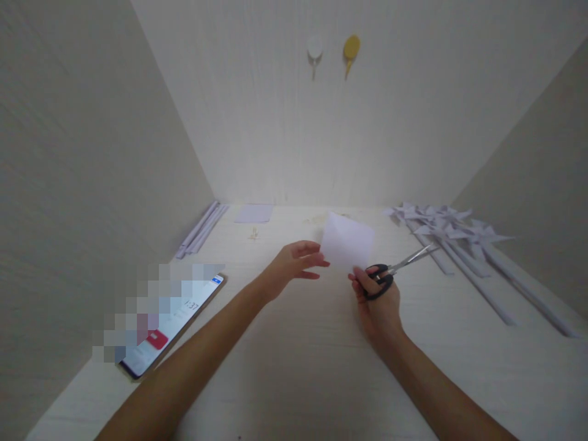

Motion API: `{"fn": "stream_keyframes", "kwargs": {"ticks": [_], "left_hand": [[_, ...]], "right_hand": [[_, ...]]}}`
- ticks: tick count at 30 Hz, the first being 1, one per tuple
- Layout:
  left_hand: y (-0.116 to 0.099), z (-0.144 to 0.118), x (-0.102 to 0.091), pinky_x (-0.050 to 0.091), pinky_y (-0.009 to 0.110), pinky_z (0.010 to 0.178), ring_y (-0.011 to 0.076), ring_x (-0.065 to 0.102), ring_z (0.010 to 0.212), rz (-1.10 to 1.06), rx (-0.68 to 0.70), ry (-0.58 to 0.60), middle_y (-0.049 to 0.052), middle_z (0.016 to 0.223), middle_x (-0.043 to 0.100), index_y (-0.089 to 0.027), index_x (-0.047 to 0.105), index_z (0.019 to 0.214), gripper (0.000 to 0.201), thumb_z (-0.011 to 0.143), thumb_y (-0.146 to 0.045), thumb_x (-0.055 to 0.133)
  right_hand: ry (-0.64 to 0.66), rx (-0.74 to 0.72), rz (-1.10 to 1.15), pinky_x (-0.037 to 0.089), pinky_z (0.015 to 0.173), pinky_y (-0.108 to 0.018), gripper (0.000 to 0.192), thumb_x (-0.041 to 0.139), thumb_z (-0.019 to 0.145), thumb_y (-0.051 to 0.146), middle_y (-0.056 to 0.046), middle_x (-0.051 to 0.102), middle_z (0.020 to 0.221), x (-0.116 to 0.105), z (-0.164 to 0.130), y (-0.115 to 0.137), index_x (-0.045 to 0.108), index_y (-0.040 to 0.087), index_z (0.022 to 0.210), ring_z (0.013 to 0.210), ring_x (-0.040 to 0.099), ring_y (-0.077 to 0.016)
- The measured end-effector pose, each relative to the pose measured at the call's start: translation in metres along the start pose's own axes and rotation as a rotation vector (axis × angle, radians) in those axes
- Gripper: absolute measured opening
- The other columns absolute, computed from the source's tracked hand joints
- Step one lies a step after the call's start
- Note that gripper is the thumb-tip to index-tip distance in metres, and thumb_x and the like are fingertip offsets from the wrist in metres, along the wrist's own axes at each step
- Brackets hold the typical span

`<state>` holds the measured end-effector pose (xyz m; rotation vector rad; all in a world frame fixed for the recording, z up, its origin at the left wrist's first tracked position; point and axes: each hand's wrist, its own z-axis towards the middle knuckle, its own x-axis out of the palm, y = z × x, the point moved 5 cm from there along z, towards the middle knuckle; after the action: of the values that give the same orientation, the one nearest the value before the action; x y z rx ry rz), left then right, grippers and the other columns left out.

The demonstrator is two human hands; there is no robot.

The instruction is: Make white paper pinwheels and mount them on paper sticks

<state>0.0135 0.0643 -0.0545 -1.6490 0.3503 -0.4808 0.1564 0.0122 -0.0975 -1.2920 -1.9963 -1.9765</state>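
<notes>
Pale wood-grain surface (294, 367) filling the lower frame, walled in on three sides by cream panels; near edge cut off by the frame.

At 3 o'clock, a heap of finished paper pinwheels (441, 223) on long rolled-paper sticks (482, 278), laid well apart from the hands, probably to keep done work out of the way. Far ends of the sticks run out of view at the right.

At 8 o'clock, a phone (177, 324) lying face up, tilted toward the wearer, likely so a running timer stays readable; upper part of the screen pixelated, digits hard to read.

At 10 o'clock, a bundle of paper rolls (202, 229) against the left wall, with a flat paper sheet (253, 213) just beside.

At centre, a white paper square (346, 242) held up off the surface, between both hands, one corner pointing down.

Left hand (294, 263) pinching the square's left edge with fingers and thumb, steadying it.

Right hand (379, 300) gripping black-handled scissors (395, 269), fingers through the loops, fingertips also touching the square's lower corner; blades pointing to 2 o'clock, away from the paper, seemingly closed, hard to be sure.

At 12 o'clock, two wall hooks (333, 52), one white, one yellow, nothing hung.

Something tiny (253, 233) near the sheet, too small to identify.
</notes>
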Motion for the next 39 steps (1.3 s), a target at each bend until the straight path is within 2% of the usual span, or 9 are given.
{"fn": "stream_keyframes", "kwargs": {"ticks": [3, 6, 11, 16, 20, 25, 29, 33, 39], "left_hand": [[0.011, -0.003, 0.010, 0.042, 0.019, 0.044, 0.0121, 0.056, 0.059, 0.177, 0.036, -0.150, 0.007, 0.073, 0.062, -0.011, 0.060, 0.075, 0.033, 0.055, -0.037, 0.067], [0.020, -0.006, 0.019, 0.040, 0.019, 0.040, 0.0101, 0.053, 0.049, 0.231, 0.052, -0.216, 0.005, 0.061, 0.062, -0.011, 0.063, 0.066, 0.028, 0.059, -0.038, 0.062], [0.016, -0.009, 0.013, 0.040, 0.018, 0.041, 0.0080, 0.049, 0.044, 0.230, 0.136, -0.395, 0.002, 0.052, 0.058, -0.011, 0.059, 0.053, 0.019, 0.062, -0.028, 0.060], [0.012, -0.009, 0.011, 0.040, 0.018, 0.040, 0.0084, 0.049, 0.046, 0.075, 0.124, -0.390, 0.002, 0.055, 0.059, -0.010, 0.060, 0.061, 0.013, 0.057, -0.022, 0.062], [0.006, -0.008, 0.007, 0.039, 0.018, 0.036, 0.0085, 0.048, 0.043, 0.087, 0.134, -0.401, 0.002, 0.056, 0.060, -0.009, 0.061, 0.062, 0.016, 0.057, -0.024, 0.064], [-0.011, -0.009, -0.015, 0.047, 0.019, 0.042, 0.0117, 0.056, 0.056, 0.063, 0.238, -0.537, 0.006, 0.073, 0.064, -0.008, 0.062, 0.076, 0.029, 0.058, -0.031, 0.064], [-0.024, -0.009, -0.024, 0.051, 0.020, 0.048, 0.0135, 0.059, 0.066, 0.042, 0.290, -0.536, 0.005, 0.085, 0.064, -0.011, 0.062, 0.085, 0.033, 0.060, -0.032, 0.063], [-0.030, -0.010, -0.023, 0.052, 0.019, 0.049, 0.0130, 0.060, 0.066, 0.079, 0.286, -0.515, 0.004, 0.084, 0.065, -0.012, 0.062, 0.086, 0.032, 0.061, -0.032, 0.062], [-0.028, -0.010, -0.018, 0.053, 0.021, 0.051, 0.0136, 0.061, 0.067, 0.066, 0.243, -0.453, 0.004, 0.084, 0.065, -0.014, 0.061, 0.090, 0.034, 0.061, -0.032, 0.062]], "right_hand": [[0.006, -0.033, -0.011, 0.042, 0.041, -0.009, 0.033, 0.072, 0.049, 0.016, 0.010, 0.054, 0.053, 0.000, -0.003, 0.002, 0.044, 0.018, 0.067, 0.047, 0.058, -0.0052], [0.036, -0.053, -0.074, 0.040, 0.039, -0.011, 0.033, 0.071, 0.052, 0.019, 0.009, 0.054, 0.055, 0.002, -0.008, 0.000, 0.043, 0.019, 0.069, 0.047, 0.058, -0.0062], [0.148, -0.098, -0.241, 0.036, 0.037, -0.015, 0.030, 0.068, 0.057, 0.025, 0.007, 0.053, 0.050, 0.008, -0.015, -0.003, 0.042, 0.018, 0.069, 0.043, 0.053, -0.0076], [0.277, -0.111, -0.497, 0.029, 0.033, -0.018, 0.026, 0.065, 0.060, 0.029, 0.007, 0.046, 0.041, 0.018, -0.023, 0.000, 0.043, 0.017, 0.063, 0.033, 0.040, -0.0060], [0.338, -0.134, -0.541, 0.027, 0.033, -0.019, 0.026, 0.061, 0.064, 0.036, 0.006, 0.046, 0.045, 0.019, -0.023, 0.002, 0.043, 0.018, 0.066, 0.034, 0.038, -0.0062], [0.570, -0.103, -0.566, 0.023, 0.036, -0.019, 0.035, 0.038, 0.079, 0.047, 0.006, 0.037, 0.044, 0.021, -0.024, -0.008, 0.046, 0.017, 0.064, 0.038, 0.034, -0.0066], [0.729, -0.111, -0.750, 0.024, 0.040, -0.020, 0.039, 0.039, 0.078, 0.048, 0.004, 0.038, 0.048, 0.025, -0.034, -0.013, 0.045, 0.016, 0.056, 0.043, 0.034, -0.0072], [0.769, -0.072, -0.880, 0.027, 0.043, -0.021, 0.040, 0.044, 0.074, 0.050, 0.004, 0.039, 0.049, 0.028, -0.040, -0.014, 0.044, 0.017, 0.053, 0.046, 0.036, -0.0086], [0.750, -0.012, -0.905, 0.028, 0.042, -0.021, 0.041, 0.043, 0.072, 0.053, 0.003, 0.038, 0.047, 0.030, -0.041, -0.014, 0.043, 0.017, 0.052, 0.045, 0.035, -0.0088]]}}
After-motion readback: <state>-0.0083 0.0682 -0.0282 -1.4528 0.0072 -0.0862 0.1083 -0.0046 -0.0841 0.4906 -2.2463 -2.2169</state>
